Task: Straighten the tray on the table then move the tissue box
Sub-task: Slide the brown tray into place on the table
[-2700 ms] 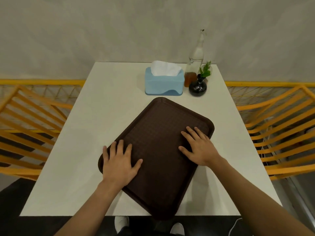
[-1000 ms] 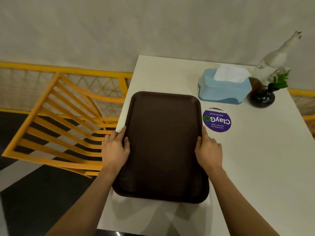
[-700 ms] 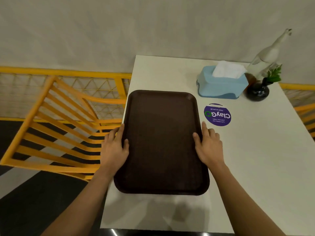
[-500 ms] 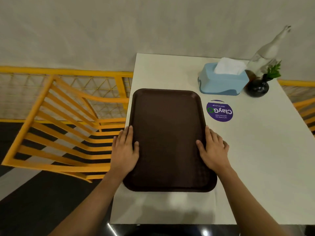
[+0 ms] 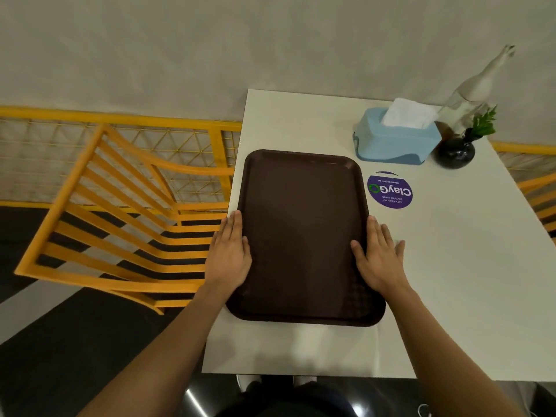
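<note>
A dark brown tray (image 5: 301, 230) lies on the white table (image 5: 451, 281) along its left side, long edges roughly parallel to the table's edge. My left hand (image 5: 230, 254) lies flat on the tray's left rim, fingers straight and together. My right hand (image 5: 379, 260) lies flat over the right rim, fingers spread, partly on the table. Neither hand curls around the tray. A light blue tissue box (image 5: 394, 142) with a white tissue sticking up stands at the far end, just beyond the tray's far right corner.
A round purple sticker (image 5: 389, 190) sits on the table beside the tray. A black vase with a green sprig (image 5: 455, 152) and a glass bottle (image 5: 472, 94) stand right of the tissue box. Yellow chairs stand left (image 5: 120, 224) and right (image 5: 541, 194).
The tray has turned from a diagonal to square with the table and slid to its left side, uncovering the sticker. My hands went from gripping its sides to lying flat on the rims.
</note>
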### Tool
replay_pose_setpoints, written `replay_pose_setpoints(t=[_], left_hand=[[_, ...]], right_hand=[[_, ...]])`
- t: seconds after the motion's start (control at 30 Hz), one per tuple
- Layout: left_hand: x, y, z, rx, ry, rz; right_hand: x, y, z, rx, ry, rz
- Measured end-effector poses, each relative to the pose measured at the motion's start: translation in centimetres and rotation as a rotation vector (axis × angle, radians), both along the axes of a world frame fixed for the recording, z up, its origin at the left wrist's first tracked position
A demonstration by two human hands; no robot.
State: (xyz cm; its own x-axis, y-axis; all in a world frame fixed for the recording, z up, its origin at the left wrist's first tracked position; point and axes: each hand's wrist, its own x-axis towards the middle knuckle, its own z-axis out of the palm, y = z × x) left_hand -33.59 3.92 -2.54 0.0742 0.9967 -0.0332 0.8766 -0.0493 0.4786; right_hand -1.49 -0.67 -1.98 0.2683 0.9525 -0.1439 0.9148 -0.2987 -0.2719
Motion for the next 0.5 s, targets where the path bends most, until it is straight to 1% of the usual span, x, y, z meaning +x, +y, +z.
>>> replay_pose_setpoints(t=[0.1,0.5], left_hand=[[0.01,-0.28,-0.03,-0.005,-0.036,0.006],[0.31,-0.9,0.31,-0.006,-0.057,0.002]], right_hand=[[0.14,-0.26,0.1,0.027,0.012,0.019],[0.4,-0.9,0.14,0.05,0.033,0.022]])
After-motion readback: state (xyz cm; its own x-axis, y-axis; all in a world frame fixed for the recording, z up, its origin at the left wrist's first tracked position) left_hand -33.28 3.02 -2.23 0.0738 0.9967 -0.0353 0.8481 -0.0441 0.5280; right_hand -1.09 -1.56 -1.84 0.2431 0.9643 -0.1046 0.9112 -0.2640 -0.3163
